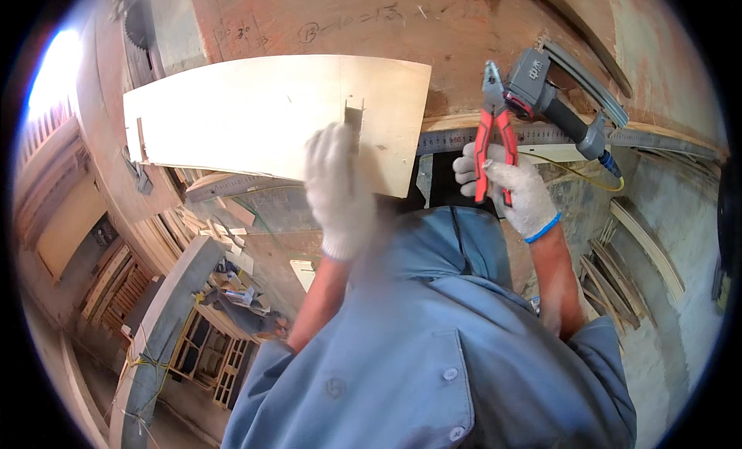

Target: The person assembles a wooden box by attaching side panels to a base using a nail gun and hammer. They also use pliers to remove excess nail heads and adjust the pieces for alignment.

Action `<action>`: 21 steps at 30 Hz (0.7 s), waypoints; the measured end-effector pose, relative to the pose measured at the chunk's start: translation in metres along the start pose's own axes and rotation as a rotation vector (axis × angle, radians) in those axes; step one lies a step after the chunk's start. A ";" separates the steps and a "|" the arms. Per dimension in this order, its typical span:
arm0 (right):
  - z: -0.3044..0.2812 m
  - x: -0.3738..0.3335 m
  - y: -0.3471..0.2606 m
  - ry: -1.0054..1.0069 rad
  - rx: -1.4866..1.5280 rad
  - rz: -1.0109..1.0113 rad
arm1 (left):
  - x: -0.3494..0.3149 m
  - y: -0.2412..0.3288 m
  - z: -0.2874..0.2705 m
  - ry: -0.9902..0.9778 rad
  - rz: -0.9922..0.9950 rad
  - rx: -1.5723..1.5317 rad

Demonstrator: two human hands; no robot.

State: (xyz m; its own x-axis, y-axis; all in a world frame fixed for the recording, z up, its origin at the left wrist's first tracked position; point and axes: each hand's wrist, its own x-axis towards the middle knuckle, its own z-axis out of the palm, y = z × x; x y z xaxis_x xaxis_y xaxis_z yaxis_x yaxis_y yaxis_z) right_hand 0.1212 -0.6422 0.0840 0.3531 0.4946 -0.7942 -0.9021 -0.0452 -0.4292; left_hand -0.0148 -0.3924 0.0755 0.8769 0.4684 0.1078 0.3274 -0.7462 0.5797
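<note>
A pale plywood panel (232, 113) with a curved far edge lies on the bench, a narrow slot (353, 124) cut near its right end. My left hand (336, 182), in a white knit glove, rests over the panel just left of this slot, fingers stretched out and slightly blurred; its palm side is hidden. Red-handled pliers (495, 132) stand jaws-up in my gloved right hand (518, 190), which is closed around the handles in front of the bench edge. Beyond the pliers lies a grey pneumatic nail gun (541, 93), its blue fitting joined to a yellow hose (610, 188).
A long steel ruler (440, 141) runs along the front edge of the reddish-brown bench (309, 24). Wood scraps (224, 229) lie below the panel at left. Curved wooden strips (649, 244) lean at right. A circular saw blade (137, 24) shows at far left.
</note>
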 end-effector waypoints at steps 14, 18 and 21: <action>0.036 0.029 0.020 -0.290 0.119 0.057 | -0.028 -0.016 -0.063 -0.017 -0.359 0.261; 0.052 0.021 -0.032 -0.266 0.149 0.063 | 0.010 -0.029 -0.077 0.000 0.063 0.622; 0.061 0.021 -0.065 -0.298 0.364 0.142 | 0.057 -0.050 -0.090 0.005 0.221 0.605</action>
State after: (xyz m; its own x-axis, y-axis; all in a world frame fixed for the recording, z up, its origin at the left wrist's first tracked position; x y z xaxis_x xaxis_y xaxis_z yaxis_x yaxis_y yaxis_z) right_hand 0.1724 -0.5759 0.1211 0.1822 0.7347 -0.6534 -0.9830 0.1500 -0.1054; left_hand -0.0124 -0.2860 0.1255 0.9452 0.2744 0.1771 0.2813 -0.9595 -0.0149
